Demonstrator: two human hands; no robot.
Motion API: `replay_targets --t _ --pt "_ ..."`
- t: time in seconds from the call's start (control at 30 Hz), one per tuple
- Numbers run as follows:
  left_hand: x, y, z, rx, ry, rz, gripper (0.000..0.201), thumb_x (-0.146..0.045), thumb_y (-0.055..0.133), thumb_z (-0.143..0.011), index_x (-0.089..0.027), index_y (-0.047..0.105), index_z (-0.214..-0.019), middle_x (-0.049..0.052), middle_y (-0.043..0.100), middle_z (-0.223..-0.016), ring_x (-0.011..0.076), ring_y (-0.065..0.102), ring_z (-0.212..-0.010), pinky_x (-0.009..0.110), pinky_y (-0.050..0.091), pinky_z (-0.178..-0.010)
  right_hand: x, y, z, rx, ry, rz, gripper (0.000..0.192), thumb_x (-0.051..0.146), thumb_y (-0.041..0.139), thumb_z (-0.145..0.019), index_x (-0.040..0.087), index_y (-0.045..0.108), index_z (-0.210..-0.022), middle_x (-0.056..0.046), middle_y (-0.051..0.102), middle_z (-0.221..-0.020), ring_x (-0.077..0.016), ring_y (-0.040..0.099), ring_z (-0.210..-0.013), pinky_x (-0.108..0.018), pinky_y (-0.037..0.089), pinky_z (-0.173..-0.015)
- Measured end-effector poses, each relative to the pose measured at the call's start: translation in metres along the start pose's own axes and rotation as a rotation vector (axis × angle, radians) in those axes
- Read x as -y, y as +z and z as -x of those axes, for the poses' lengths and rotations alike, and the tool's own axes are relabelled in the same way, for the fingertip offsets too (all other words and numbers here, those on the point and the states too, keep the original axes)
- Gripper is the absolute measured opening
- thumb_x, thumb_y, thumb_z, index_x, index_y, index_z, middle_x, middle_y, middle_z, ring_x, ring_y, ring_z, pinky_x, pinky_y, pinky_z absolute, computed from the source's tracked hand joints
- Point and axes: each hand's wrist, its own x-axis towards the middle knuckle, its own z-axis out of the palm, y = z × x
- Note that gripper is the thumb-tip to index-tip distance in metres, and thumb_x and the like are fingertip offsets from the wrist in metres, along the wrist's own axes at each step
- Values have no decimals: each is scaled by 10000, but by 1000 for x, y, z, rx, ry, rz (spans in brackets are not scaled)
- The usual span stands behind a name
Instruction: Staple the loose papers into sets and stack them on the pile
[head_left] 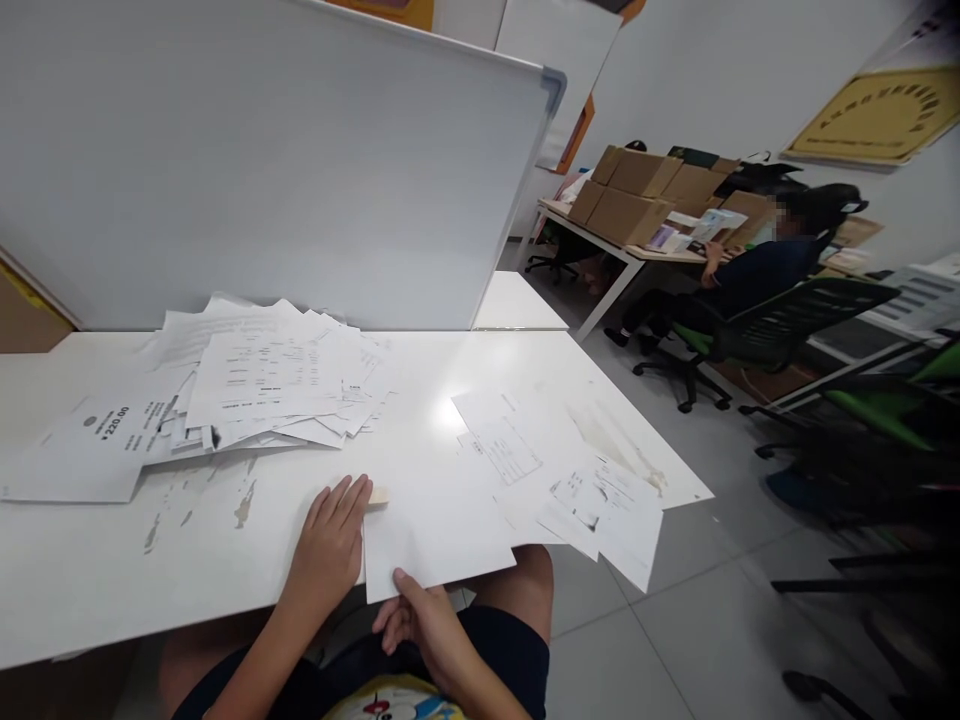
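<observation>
Lower centre of frame: blank sheet (435, 525) at near edge of white table (97, 580). Left hand (330, 545) flat, fingers spread, pressing sheet's left edge; right hand (420, 620) pinching bottom edge, thumb on top.

Relative to the whiteboard (285, 160): it blocks all passage behind the table (97, 570). In front, left, a loose paper pile (255, 385) obstructs; right, scattered sheets (570, 480). Between them, bare tabletop permits passage.
</observation>
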Motion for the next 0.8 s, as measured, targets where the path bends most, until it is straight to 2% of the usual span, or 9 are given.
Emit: replay_targets --t 0.2,0.27,0.37,0.47,0.57,0.63,0.67,0.73,0.8 --pt "-3 5 1 4 7 -51 674 -23 402 -850 -139 411 -1515 81 577 -1451 277 533 -1345 447 341 -1156 1 2 1 -22 34 -19 790 767 775 -545 153 625 -1020 -77 684 -565 -153 542 -387 -250 423 -428" --pt "-5 6 1 7 -9 -65 667 -22 394 -855 -155 436 -1507 82 581 -1445 276 539 -1344 453 342 -1163 0 3 2 -33 23 -9 745 760 778 -549 159 640 -966 -66 670 -553 -157 548 -398 -256 424 -436" --pt "-8 6 2 18 -48 -71 676 -39 384 -864 -178 420 -1524 93 563 -1461 274 515 -1373 461 337 -1180 6 6 4 -45 -17 34 662 765 777 -538 164 660 -789 -52 625 -512 -159 527 -392 -273 415 -434" --pt "-9 6 3 36 -69 -67 702 -50 385 -860 -172 370 -1551 96 510 -1510 273 472 -1413 452 336 -1185 35 10 8 -118 -189 110 577 745 721 -653 177 644 -591 -67 603 -510 -166 529 -424 -319 451 -496" --pt "-10 8 4 36 -83 -70 720 -43 385 -854 -166 343 -1562 94 492 -1526 273 461 -1420 451 328 -1189 88 22 10 -231 -473 177 515 644 683 -772 204 612 -515 -50 583 -514 -174 535 -486 -347 476 -610" --pt "-11 9 4 35 -89 -73 708 -49 389 -858 -164 355 -1556 97 498 -1523 275 466 -1414 454 327 -1187 127 42 4 -195 -629 167 458 573 680 -804 210 608 -534 -28 573 -527 -167 528 -524 -340 471 -656" --pt "-11 9 4 36 -91 -72 695 -54 391 -862 -162 371 -1547 98 504 -1518 277 471 -1409 455 328 -1185 143 58 -4 -135 -655 154 463 550 662 -824 209 592 -519 -22 564 -526 -162 534 -546 -330 473 -684" --pt "-12 8 4 41 -98 -58 657 -64 398 -867 -148 417 -1519 109 528 -1497 283 481 -1398 462 336 -1180 167 99 -28 45 -654 104 465 509 630 -858 200 584 -513 -10 547 -519 -146 525 -546 -308 468 -674" --pt "-14 7 3 59 -106 -26 606 -70 410 -864 -126 486 -1463 129 572 -1450 290 492 -1385 474 352 -1172 176 149 -62 243 -558 59 454 457 609 -900 181 585 -541 -2 559 -546 -119 507 -524 -279 456 -635"
